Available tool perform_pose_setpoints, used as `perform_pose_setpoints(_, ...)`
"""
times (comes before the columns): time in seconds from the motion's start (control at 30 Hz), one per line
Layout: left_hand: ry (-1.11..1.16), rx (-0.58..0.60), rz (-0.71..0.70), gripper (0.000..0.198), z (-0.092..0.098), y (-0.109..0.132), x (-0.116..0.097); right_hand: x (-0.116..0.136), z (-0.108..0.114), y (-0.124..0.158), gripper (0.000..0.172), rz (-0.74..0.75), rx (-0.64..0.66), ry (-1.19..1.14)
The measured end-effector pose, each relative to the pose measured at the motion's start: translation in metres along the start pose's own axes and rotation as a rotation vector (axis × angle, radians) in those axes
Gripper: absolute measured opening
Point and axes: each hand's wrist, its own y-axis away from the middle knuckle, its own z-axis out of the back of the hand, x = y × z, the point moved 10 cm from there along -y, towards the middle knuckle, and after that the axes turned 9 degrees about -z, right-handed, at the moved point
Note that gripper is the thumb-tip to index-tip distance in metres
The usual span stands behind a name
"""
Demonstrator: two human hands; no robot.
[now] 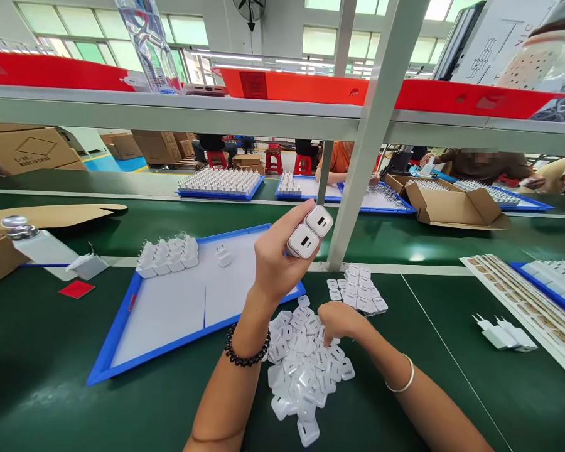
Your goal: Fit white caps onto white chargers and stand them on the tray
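My left hand point(275, 257) is raised above the green bench, closed round two white USB charger plugs point(309, 230) with their port ends facing me. My right hand point(341, 321) rests lower, fingers curled into a loose pile of white charger plugs point(301, 370) on the mat; what it grips is hidden. A blue-rimmed white tray point(169, 307) lies to the left, with a cluster of chargers point(167, 254) in its far corner and a single one beside them. A neat small group of chargers point(358, 292) sits just past the pile.
A grey upright post point(358, 188) rises right behind my left hand, under a shelf with red bins point(311, 85). A dispenser bottle point(37, 245) and red card stand at left. Two pronged plugs point(501, 333) and label strips point(522, 307) lie at right. People work across the conveyor.
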Motion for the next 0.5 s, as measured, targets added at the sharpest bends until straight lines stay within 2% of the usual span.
perform_pose_setpoints(0.1,0.179,0.016,0.15,0.038,-0.007,0.002,0.01,-0.008,0.027,0.004,0.025,0.056,-0.061,-0.163)
perform_pose_setpoints(0.2,0.383,0.111,0.297,0.037,-0.02,0.005,0.016,-0.019,0.076,0.028,0.008,0.126,-0.21,-0.382)
perform_pose_setpoints(0.23,0.442,0.166,0.315,0.037,-0.026,0.006,0.014,-0.024,0.093,0.041,0.01,0.154,-0.271,-0.454)
perform_pose_setpoints(0.3,0.55,0.297,0.3,0.037,-0.037,0.006,0.004,-0.036,0.125,0.073,0.022,0.219,-0.414,-0.603)
perform_pose_setpoints(0.37,0.628,0.428,0.25,0.037,-0.049,0.007,-0.009,-0.051,0.152,0.108,0.026,0.321,-0.572,-0.869)
perform_pose_setpoints(0.43,0.67,0.521,0.226,0.037,-0.059,0.009,-0.02,-0.062,0.165,0.135,0.026,0.434,-0.658,-1.129)
perform_pose_setpoints(0.5,0.715,0.567,0.244,0.039,-0.068,0.012,-0.028,-0.063,0.168,0.151,0.023,0.504,-0.692,-1.262)
